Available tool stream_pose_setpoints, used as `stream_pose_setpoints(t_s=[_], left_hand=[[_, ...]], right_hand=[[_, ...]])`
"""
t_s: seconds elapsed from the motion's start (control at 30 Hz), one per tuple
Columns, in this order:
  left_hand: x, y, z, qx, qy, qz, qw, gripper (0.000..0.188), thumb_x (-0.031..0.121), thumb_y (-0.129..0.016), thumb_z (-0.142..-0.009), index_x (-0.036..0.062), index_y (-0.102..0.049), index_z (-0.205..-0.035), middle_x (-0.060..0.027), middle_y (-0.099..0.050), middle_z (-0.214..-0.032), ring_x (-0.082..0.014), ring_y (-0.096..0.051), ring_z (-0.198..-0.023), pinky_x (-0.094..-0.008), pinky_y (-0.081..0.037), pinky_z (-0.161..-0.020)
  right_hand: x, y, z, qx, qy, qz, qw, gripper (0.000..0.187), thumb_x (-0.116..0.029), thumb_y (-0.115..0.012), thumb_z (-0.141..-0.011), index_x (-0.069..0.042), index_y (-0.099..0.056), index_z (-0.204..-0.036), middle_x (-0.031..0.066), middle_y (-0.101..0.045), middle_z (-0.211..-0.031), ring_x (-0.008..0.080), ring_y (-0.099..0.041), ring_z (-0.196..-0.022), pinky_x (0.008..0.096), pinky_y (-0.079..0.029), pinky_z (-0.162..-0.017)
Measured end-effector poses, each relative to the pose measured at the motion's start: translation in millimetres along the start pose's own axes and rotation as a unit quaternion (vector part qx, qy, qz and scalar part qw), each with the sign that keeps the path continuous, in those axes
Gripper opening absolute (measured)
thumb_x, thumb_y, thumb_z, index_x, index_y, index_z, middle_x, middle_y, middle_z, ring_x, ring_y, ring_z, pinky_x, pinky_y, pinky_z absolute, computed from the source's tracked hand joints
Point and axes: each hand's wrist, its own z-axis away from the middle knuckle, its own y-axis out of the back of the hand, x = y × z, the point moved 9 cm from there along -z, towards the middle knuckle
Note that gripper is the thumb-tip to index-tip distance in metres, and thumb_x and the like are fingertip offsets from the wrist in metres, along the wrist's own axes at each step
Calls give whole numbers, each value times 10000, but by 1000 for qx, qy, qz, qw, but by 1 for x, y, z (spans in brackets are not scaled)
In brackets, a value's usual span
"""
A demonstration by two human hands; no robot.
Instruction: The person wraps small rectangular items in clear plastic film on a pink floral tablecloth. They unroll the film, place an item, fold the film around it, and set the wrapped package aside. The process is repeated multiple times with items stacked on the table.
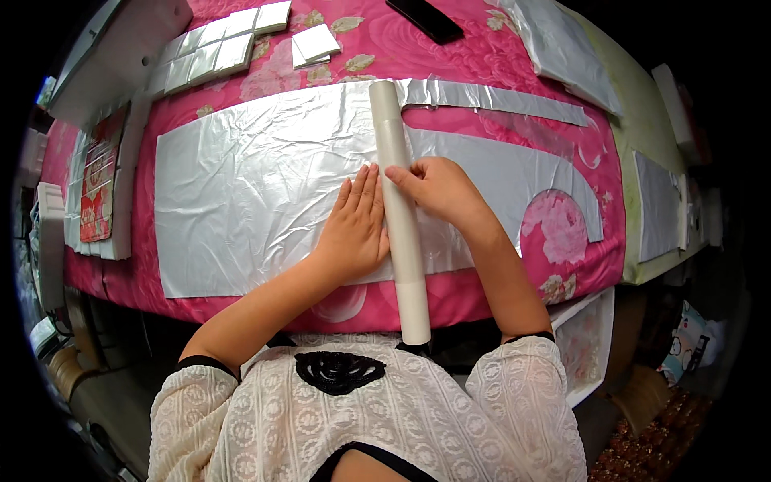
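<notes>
A silvery-white plastic bag lies spread flat, wrinkled on its left part, with two strap-like handles reaching to the right. Across it, from far to near, rests a long pale tube, its near end jutting past the table edge toward me. My left hand lies flat on the bag, fingers stretched out, its side against the tube's left side. On the right of the tube, my right hand grips it, thumb on top and the other fingers curled and partly hidden.
A pink flowered cloth covers the table. Stacks of small white packets sit far left, beside a white box. A black phone lies at the back. More folded plastic bags are at far right. A white bin stands below the edge.
</notes>
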Motion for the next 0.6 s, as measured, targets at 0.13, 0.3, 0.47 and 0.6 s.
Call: stream_pose_setpoints(t_s=[0.13,0.3,0.47,0.6], left_hand=[[4,3,-3,20,-10,23,999,632,238,-371,-850,-131,-244,-1347,-297,-221,-1426,-399,-172,-1361,-470,-104,-1115],[2,2,-1,9,2,15,1000,653,224,-378,-829,-131,-223,-1355,-289,-211,-1434,-388,-164,-1366,-465,-99,-1118],[3,0,-3,-18,6,16,1000,694,215,-388,-788,-125,-206,-1364,-274,-186,-1450,-376,-138,-1376,-458,-86,-1125],[4,2,-2,-26,11,15,999,708,223,-389,-783,-120,-195,-1372,-270,-178,-1453,-372,-127,-1379,-451,-77,-1128]], right_hand=[[10,-5,-66,-43,-33,-425,904,376,-362,-561,-892,6,-590,-961,115,-624,-887,194,-610,-803,284,-497,-706],[33,26,-111,49,-23,-714,698,292,-256,-513,-913,6,-544,-1036,158,-597,-1047,270,-565,-1015,385,-457,-896],[128,153,-122,167,82,-771,609,245,-221,-413,-930,-16,-522,-1007,145,-611,-1051,307,-577,-1000,472,-445,-891],[220,255,-84,372,64,-743,553,354,-250,-297,-967,31,-475,-1089,171,-567,-1161,327,-549,-1089,485,-441,-922]])
